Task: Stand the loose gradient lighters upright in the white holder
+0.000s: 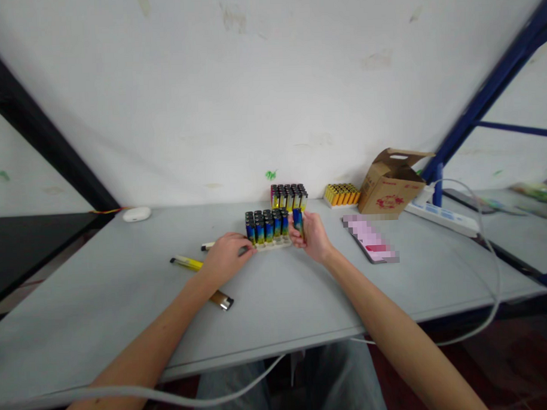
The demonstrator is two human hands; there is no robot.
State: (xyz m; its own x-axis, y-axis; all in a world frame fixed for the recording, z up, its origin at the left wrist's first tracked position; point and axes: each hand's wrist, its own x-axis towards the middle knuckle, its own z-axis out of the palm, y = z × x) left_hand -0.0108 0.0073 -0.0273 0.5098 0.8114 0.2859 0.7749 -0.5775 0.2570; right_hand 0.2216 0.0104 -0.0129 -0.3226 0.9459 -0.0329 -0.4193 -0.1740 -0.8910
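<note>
A pale tray (pixel 275 247) with upright blue-and-yellow lighters (pixel 268 229) stands in front of me, several front slots without lighters. My right hand (pixel 314 234), just right of the tray, is closed around a blue lighter (pixel 298 221), held upright. At the tray's front left corner, my left hand (pixel 228 254) is pinched shut, fingertips touching the corner. A small dark grey piece shows at those fingers; I cannot make out what it is. By the left wrist lie a yellow lighter-like stick (pixel 186 263) with a black end and a brown lighter (pixel 222 300) with a metal top, partly covered by my arm.
Behind stand a tray of multicoloured lighters (pixel 290 197) and a tray of yellow-orange ones (pixel 342 195). To the right are an open cardboard box (pixel 389 186), a phone (pixel 368 239) and a power strip (pixel 444 218) with a white cable. A white case (pixel 137 214) lies far left.
</note>
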